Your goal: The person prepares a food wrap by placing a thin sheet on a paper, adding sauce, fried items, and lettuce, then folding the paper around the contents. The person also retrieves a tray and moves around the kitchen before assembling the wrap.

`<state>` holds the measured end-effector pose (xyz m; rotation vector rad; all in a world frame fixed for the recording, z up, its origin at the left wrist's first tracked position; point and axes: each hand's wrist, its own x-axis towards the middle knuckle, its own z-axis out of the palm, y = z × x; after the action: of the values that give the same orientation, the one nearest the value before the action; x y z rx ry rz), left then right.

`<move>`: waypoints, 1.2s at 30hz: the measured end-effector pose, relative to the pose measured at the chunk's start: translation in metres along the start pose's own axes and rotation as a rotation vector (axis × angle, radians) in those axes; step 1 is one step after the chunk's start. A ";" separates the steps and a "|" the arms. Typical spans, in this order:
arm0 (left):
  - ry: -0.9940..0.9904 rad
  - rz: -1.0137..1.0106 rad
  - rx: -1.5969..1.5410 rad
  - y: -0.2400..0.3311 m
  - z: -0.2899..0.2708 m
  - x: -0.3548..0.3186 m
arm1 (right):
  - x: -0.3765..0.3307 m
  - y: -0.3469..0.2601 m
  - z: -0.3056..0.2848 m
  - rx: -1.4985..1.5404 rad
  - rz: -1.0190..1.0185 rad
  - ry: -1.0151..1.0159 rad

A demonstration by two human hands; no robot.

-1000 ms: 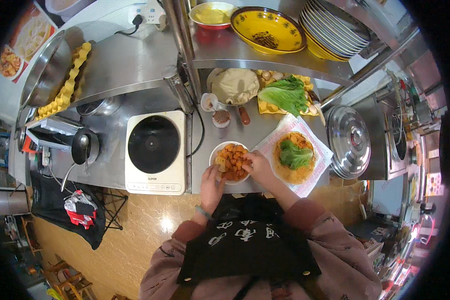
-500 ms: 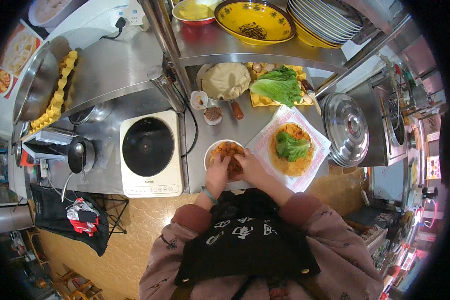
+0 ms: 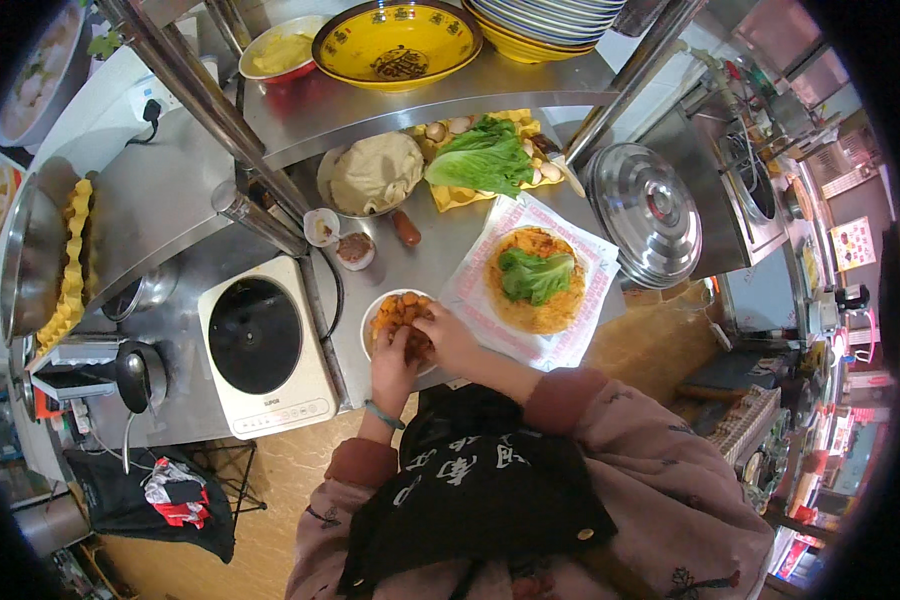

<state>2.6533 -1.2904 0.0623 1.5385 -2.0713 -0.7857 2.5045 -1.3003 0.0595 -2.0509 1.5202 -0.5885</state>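
Orange fried pieces [image 3: 402, 312] fill a small white bowl [image 3: 373, 318] on the steel counter [image 3: 440, 255], just right of the white induction cooker [image 3: 263, 345] and just left of the paper-lined flatbread. I see both hands down in that bowl: my left hand [image 3: 392, 362] rests on its near rim with the fingers curled over the pieces, and my right hand [image 3: 448, 335] comes in from the right with fingertips pinched among them; I cannot tell for certain whether either hand has a piece gripped. Beside the bowl lies a round flatbread [image 3: 536, 282] topped with a green lettuce leaf [image 3: 534, 272], on a sheet of patterned white paper [image 3: 498, 325]. Behind the bowl stand two small sauce cups [image 3: 355, 250] and a sausage [image 3: 406, 228]. Farther back sit a pan of pale dough [image 3: 375, 172] and a yellow tray [image 3: 450, 195] with lettuce [image 3: 484, 158] and mushrooms. A steel lid [image 3: 645, 212] lies well to the right. On the shelf above stand a yellow bowl [image 3: 397, 42] and a stack of plates [image 3: 542, 20].
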 end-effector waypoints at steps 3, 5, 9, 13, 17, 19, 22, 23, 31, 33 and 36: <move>0.027 -0.039 -0.045 -0.001 0.004 -0.001 | 0.002 0.001 0.001 -0.003 -0.077 0.048; -0.001 -0.086 -0.052 -0.001 0.005 0.000 | 0.002 0.004 0.002 -0.027 -0.013 -0.023; 0.066 -0.006 -0.063 -0.003 0.006 0.000 | 0.002 0.010 0.006 0.145 -0.009 0.032; 0.035 -0.091 -0.145 -0.003 0.006 -0.002 | 0.004 0.011 0.011 0.129 -0.084 0.078; 0.064 -0.082 -0.087 -0.001 0.008 -0.002 | 0.006 0.008 0.011 0.170 0.005 0.097; 0.091 -0.073 -0.077 -0.001 0.007 -0.002 | 0.005 0.007 0.008 0.205 0.026 0.081; 0.138 -0.074 -0.093 0.000 0.003 -0.002 | 0.004 0.004 0.000 0.208 -0.020 0.065; 0.160 -0.072 -0.105 0.000 0.000 -0.002 | 0.004 0.003 -0.002 0.217 -0.020 0.063; 0.187 -0.054 -0.132 0.026 -0.015 0.006 | 0.007 -0.003 -0.027 0.336 0.026 0.096; 0.214 -0.039 -0.095 0.041 -0.009 0.013 | 0.002 0.006 -0.046 0.353 0.077 0.076; 0.137 0.029 -0.158 0.069 0.016 0.034 | -0.011 0.034 -0.089 0.343 0.013 0.074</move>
<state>2.5838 -1.3048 0.0971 1.4324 -1.8820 -0.7907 2.4217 -1.3111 0.1067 -1.7733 1.3614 -0.8636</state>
